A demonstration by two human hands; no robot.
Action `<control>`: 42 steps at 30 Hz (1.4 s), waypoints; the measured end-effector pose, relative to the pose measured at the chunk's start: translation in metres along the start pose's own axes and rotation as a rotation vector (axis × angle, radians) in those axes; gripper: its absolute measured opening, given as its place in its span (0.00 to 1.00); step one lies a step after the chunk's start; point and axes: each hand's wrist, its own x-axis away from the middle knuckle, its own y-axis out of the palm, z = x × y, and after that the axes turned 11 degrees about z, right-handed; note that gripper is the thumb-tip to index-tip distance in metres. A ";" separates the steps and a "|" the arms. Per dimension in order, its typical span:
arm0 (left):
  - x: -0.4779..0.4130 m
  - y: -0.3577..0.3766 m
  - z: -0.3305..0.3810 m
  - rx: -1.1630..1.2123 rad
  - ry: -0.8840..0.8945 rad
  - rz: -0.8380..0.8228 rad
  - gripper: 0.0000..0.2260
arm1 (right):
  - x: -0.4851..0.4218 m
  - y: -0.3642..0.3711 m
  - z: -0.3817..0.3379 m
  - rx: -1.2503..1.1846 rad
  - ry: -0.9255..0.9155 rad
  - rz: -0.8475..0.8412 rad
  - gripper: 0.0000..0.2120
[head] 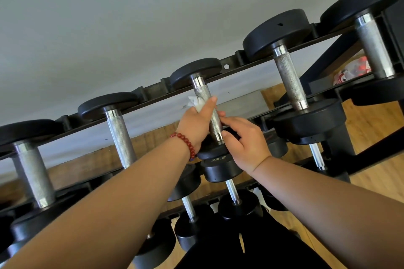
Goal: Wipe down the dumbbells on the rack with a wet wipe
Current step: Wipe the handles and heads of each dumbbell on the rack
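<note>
Grey wall backs the rack (157, 91); the middle dumbbell (202, 90) lies across it, long axis running from the wall toward the person. Left hand (196, 122) fingers clamp the wipe (195, 102) against its handle, and right hand (244, 142) fingers clasp the handle's near end.

This looks like a gym's free-weights corner. A black tiered rack (231, 62) stands against a plain pale wall (131, 17). It carries a row of dumbbells (288, 76) with round black heads and knurled steel handles, growing in size along the row. Further dumbbells (232, 194) sit on a tier below, one head (218, 166) stamped 22.5. The floor (371, 120) is wood plank.
</note>
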 end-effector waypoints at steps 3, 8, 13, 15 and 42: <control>-0.009 -0.002 0.010 0.117 -0.046 -0.032 0.14 | -0.001 0.000 0.000 0.009 0.015 -0.008 0.27; -0.008 -0.010 -0.007 -0.050 0.011 -0.133 0.15 | -0.001 0.000 0.001 0.000 -0.002 0.001 0.27; -0.010 -0.010 0.003 0.058 -0.052 -0.131 0.21 | 0.000 0.000 0.000 -0.014 0.009 0.001 0.26; -0.008 -0.003 0.008 0.174 -0.084 -0.096 0.21 | 0.000 0.000 0.001 -0.019 0.010 -0.001 0.26; 0.017 -0.020 -0.001 -0.438 0.095 -0.227 0.22 | 0.029 0.013 -0.003 -0.203 0.233 0.219 0.20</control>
